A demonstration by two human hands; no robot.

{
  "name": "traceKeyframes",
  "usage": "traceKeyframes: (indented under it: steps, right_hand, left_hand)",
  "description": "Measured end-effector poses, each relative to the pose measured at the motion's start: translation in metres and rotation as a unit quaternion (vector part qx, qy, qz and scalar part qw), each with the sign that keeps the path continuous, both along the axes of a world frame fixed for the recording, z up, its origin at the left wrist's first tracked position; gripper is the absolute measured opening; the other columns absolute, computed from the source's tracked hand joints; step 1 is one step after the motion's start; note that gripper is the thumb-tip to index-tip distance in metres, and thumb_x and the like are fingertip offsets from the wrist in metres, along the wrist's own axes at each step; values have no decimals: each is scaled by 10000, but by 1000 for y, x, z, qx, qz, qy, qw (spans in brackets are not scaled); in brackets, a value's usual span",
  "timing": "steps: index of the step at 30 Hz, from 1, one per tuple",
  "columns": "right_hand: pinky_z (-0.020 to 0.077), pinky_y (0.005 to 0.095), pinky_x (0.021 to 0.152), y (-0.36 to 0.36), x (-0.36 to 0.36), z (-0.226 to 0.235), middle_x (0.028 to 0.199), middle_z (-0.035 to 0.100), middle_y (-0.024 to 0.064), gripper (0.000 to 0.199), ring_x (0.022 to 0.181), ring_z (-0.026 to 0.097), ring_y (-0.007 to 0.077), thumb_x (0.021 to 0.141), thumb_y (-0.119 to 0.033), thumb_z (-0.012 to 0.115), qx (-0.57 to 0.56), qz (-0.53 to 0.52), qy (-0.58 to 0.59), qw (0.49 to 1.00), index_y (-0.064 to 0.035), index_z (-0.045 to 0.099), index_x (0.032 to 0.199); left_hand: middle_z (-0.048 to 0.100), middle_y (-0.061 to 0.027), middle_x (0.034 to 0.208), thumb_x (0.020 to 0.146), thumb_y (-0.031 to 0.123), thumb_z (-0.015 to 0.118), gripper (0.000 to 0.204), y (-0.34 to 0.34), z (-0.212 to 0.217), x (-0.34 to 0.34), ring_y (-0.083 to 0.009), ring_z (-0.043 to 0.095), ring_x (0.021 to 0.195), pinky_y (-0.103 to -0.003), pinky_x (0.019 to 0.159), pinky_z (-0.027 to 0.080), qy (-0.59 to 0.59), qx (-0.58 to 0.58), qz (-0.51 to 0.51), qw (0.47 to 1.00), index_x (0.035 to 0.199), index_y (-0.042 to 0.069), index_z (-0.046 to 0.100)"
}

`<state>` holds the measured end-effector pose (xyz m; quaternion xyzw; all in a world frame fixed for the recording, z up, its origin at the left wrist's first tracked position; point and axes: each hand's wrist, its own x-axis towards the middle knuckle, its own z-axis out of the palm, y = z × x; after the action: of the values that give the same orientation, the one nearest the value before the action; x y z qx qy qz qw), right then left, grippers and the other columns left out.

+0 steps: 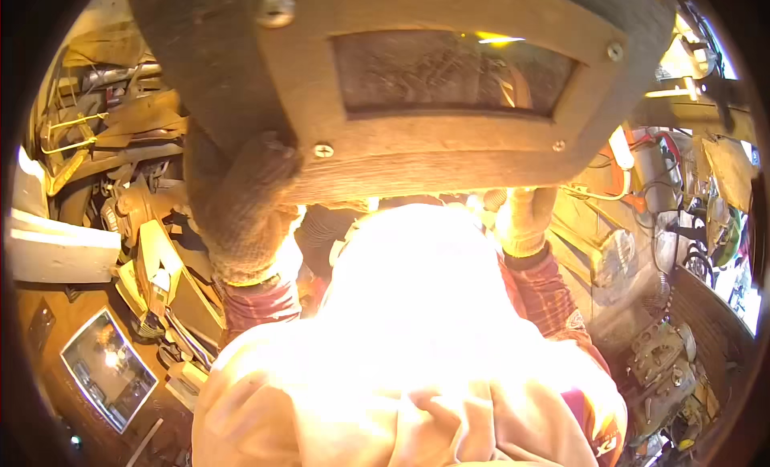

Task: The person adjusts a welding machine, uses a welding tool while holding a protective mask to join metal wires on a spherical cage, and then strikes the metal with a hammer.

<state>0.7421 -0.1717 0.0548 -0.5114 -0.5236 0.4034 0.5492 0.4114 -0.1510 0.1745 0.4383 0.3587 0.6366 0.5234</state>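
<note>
Brown welding shield (433,138) with a dark window (449,74) spans the top middle of the frame. Left of centre, the gloved left hand (249,202) lies at the shield's lower left edge; how far its grip is closed, and on what, I cannot tell. Right of centre, the gloved right hand (525,220) shows just below the shield, fingers partly hidden, so its grip cannot be told either. White glare floods the middle, above tan cloth (265,411) at the bottom.
</note>
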Motion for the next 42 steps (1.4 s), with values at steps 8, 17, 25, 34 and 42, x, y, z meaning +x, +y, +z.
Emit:
traceKeyframes:
  steps: [8, 17, 25, 34, 42]
  right_hand:
    - [495, 270, 541, 18, -6, 39, 897, 619, 107, 813, 654, 636, 180, 906, -514, 659, -63, 35, 122, 990, 52, 326, 1385]
    - [508, 277, 579, 22, 2, 41, 860, 570, 71, 761, 650, 570, 141, 919, -464, 669, -87, 42, 126, 987, 53, 368, 1388]
    - [498, 263, 569, 24, 1, 46, 848, 576, 67, 732, 652, 582, 133, 936, -473, 635, -103, 62, 81, 989, 59, 383, 1372]
    - [514, 266, 609, 24, 0, 45, 854, 658, 64, 584, 685, 631, 120, 957, -369, 628, -94, 54, 79, 991, 33, 423, 1328]
    - [507, 255, 651, 24, 1, 39, 907, 651, 72, 547, 732, 616, 106, 965, -366, 618, -81, 53, 66, 993, 30, 454, 1306]
  left_hand:
    - [578, -186, 1322, 983, 210, 577, 492, 27, 58, -41, -281, 629, 1109, -404, 951, 527, -149, 23, -186, 971, 1413, 18, 432]
    - [553, -232, 1324, 918, 270, 666, 600, 22, 48, -81, -343, 611, 1134, -468, 870, 582, 152, 69, 127, 978, 1413, 26, 429]
    - [516, -270, 1349, 934, 300, 623, 613, 23, 37, -83, -408, 603, 1134, -542, 774, 627, -12, -7, 110, 994, 1446, 55, 393]
    - [530, -253, 1343, 926, 161, 657, 530, 21, 45, -51, -385, 590, 1165, -524, 900, 581, 18, 29, 26, 999, 1401, 50, 448]
    - [571, -218, 1293, 941, 190, 605, 532, 16, 34, -18, -410, 639, 1074, -637, 737, 597, -138, -37, 87, 986, 1422, 62, 416]
